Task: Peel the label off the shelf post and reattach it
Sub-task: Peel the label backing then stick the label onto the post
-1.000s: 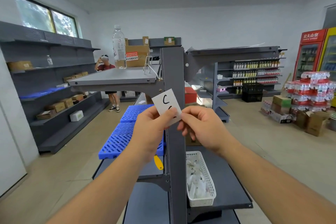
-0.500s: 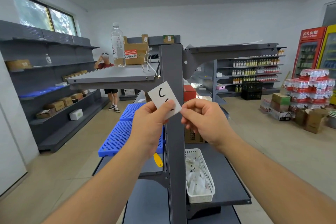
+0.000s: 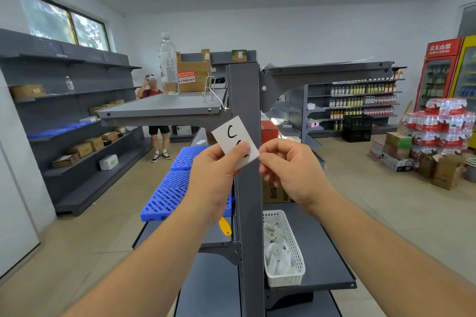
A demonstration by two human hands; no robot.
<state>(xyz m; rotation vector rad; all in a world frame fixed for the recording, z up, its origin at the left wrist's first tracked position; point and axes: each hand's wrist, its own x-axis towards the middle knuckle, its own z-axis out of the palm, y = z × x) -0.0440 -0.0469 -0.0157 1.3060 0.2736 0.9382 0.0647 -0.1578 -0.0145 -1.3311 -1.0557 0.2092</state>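
A white label (image 3: 233,136) with a black handwritten "C" is held tilted in front of the grey vertical shelf post (image 3: 246,92). My left hand (image 3: 215,177) pinches its lower left part, thumb across the lower half and hiding part of the writing. My right hand (image 3: 291,174) pinches the label's lower right corner with thumb and forefinger. Whether the label touches the post I cannot tell.
A water bottle (image 3: 168,64) stands on the grey shelf board (image 3: 159,107) left of the post. Blue plastic pallets (image 3: 177,188) lie below left. A white basket (image 3: 286,252) of paper slips sits on the lower right shelf. A person (image 3: 154,108) stands behind.
Both hands and the label have shifted slightly leftward and a little higher in view. The grip of both hands on the label is unchanged.
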